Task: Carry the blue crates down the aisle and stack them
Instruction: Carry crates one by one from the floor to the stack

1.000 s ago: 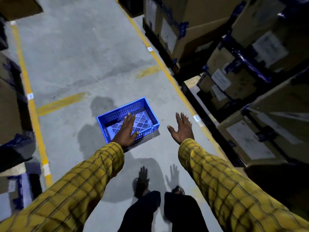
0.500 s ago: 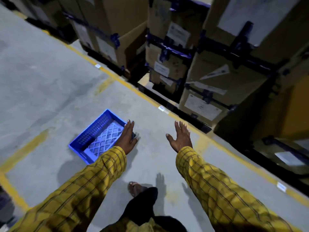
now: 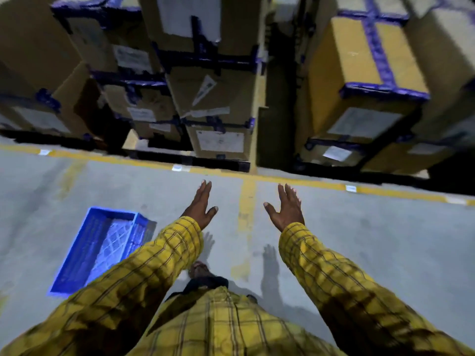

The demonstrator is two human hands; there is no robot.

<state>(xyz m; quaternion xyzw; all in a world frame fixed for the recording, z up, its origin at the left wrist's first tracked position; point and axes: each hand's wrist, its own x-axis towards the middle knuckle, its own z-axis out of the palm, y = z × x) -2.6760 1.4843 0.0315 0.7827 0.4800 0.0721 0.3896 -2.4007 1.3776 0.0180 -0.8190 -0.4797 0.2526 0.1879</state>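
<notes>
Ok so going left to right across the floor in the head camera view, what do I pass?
Blue crate → left hand → short yellow floor line → right hand. Both hands are spread open and hold nothing; the crate sits on the concrete floor.

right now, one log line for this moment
blue crate on floor, unheld | left hand open, clear of crate | right hand open, empty
</notes>
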